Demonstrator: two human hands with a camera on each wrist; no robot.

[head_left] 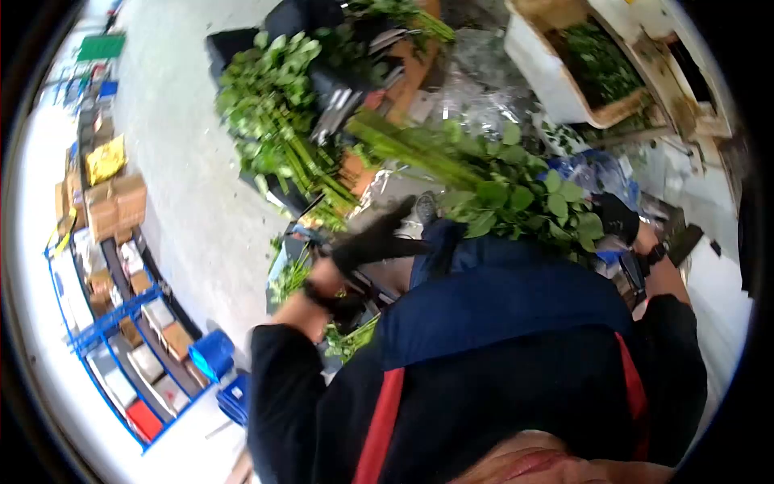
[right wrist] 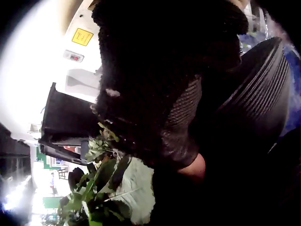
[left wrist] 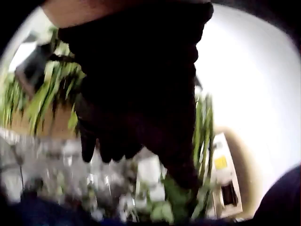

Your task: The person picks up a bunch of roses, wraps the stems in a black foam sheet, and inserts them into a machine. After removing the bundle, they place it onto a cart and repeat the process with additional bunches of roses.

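Note:
A bundle of long green leafy stems (head_left: pixel 500 189) lies across the person's lap, cut ends towards the upper left and leaves towards the right. The left hand (head_left: pixel 375 242), in a dark glove, is raised left of the bundle with fingers extended and nothing in them. In the left wrist view, the gloved hand (left wrist: pixel 136 103) is dark, with fingers pointing down. At the bundle's leafy end is the gloved right hand (head_left: pixel 617 218). Leaves (right wrist: pixel 106 193) show right beside that hand in the right wrist view, with a bare fingertip showing; I cannot tell whether it grips them.
More leafy stems (head_left: pixel 274 113) lie on the left by black wrapping. A white foam box (head_left: pixel 544 81) with greenery inside stands at the upper right. Clear plastic (head_left: pixel 484 73) lies between them. Blue shelving (head_left: pixel 105 323) with cardboard boxes stands along the far left.

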